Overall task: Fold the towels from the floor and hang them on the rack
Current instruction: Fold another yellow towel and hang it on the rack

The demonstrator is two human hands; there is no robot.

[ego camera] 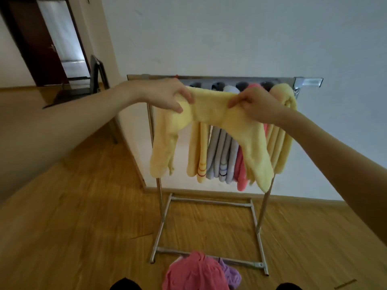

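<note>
A yellow towel [209, 109] is stretched between both my hands at the level of the metal rack's top [303, 81], its two ends drooping down on either side. My left hand [167, 95] pinches its left part, my right hand [253, 105] grips its right part. Behind it several folded towels hang on the rack: yellow [198, 153], grey-white [222, 155], pink [240, 172] and another yellow one [280, 130]. On the floor at my feet lie a pink towel [194, 273] and a purple towel [230, 273].
The rack's legs and base bars [209, 200] stand on the wooden floor against a white wall. A dark chair [98, 74] and a doorway [60, 38] are at the back left. My feet [125, 284] show at the bottom edge.
</note>
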